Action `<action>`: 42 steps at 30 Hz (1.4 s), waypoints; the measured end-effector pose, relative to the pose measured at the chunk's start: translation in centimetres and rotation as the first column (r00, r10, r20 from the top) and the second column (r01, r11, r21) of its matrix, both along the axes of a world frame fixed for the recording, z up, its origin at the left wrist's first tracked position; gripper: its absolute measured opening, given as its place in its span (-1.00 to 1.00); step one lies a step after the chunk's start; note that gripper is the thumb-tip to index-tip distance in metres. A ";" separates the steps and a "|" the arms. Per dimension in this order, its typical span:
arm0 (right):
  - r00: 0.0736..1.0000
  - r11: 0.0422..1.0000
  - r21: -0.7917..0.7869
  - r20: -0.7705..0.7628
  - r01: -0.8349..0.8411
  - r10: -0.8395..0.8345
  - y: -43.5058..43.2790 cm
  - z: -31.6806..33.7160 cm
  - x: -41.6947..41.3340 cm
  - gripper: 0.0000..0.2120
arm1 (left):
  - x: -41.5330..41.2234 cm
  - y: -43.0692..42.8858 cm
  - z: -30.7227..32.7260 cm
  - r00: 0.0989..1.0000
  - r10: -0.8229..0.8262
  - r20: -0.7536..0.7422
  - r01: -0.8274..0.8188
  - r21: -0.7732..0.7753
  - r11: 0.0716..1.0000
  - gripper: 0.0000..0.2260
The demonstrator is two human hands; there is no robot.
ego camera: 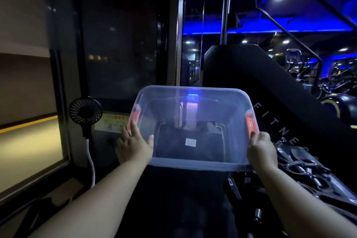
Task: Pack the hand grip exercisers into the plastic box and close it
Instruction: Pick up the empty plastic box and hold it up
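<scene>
I hold a clear plastic box [195,164] in the air in front of me, its open top tipped toward me, with nothing inside it. Orange latches sit on its left [135,115] and right [251,121] ends. My left hand [133,146] grips the left end near the front corner, thumb inside the rim. My right hand [262,150] grips the right end just below the orange latch. Several black hand grip exercisers [301,170] with metal springs lie in a heap at the lower right, beside my right forearm. No lid is in view.
A small black fan [85,111] with a white cable stands at the left against a dark glass panel. A large black fitness machine [270,102] slopes down on the right. A dark surface lies below the box. Gym equipment fills the blue-lit background.
</scene>
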State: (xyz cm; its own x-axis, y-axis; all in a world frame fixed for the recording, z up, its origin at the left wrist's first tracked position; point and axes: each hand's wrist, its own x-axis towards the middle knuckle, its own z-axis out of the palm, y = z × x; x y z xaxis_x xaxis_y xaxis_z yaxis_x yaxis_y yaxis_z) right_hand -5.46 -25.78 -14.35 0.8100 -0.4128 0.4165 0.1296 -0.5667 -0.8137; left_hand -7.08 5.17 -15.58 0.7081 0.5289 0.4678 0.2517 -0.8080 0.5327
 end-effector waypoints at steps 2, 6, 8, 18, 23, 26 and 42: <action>1.000 1.000 0.001 0.022 0.003 -0.003 0.1 -0.6 -0.8 -0.73 | -0.7 0.0 -1.3 0.999 0.005 0.048 -0.005 0.005 1.000 -0.24; 1.000 1.000 -0.019 0.004 0.024 -0.024 0.2 -0.9 -1.5 -0.73 | -1.6 -0.2 -1.8 0.997 0.004 0.074 -0.004 0.000 1.000 -0.22; 0.998 0.998 -0.046 -0.030 0.050 -0.051 0.3 -1.1 -1.7 -0.72 | -2.0 -0.5 -2.0 0.995 0.006 0.103 -0.005 -0.015 1.000 -0.21; 0.992 0.988 -0.141 -0.100 0.064 -0.079 0.7 -2.4 -1.8 -0.75 | -2.5 -0.4 -4.7 0.976 0.000 0.219 0.016 -0.072 0.997 -0.20; 0.987 0.987 -0.149 -0.139 0.063 -0.084 1.2 -2.8 -1.1 -0.79 | -2.0 -0.2 -5.6 0.962 0.006 0.273 0.023 -0.100 0.995 -0.20; 0.983 0.987 -0.153 -0.167 0.049 -0.075 1.4 -2.8 -0.6 -0.80 | -1.6 0.1 -6.1 0.953 0.004 0.302 0.031 -0.113 0.993 -0.19; 0.974 0.998 -0.057 -0.225 -0.022 0.009 3.0 -3.6 1.9 -0.85 | -2.7 -1.3 -8.9 0.962 0.103 0.252 0.108 -0.703 0.703 -0.17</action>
State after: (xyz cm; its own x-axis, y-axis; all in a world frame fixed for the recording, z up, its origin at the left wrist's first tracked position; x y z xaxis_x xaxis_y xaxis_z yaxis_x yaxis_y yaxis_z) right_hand -3.54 -22.83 -17.93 0.8917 -0.3796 0.2466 -0.0434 -0.6139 -0.7882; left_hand -9.77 3.82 -24.49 0.6220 0.7741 0.1179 0.0219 -0.1677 0.9856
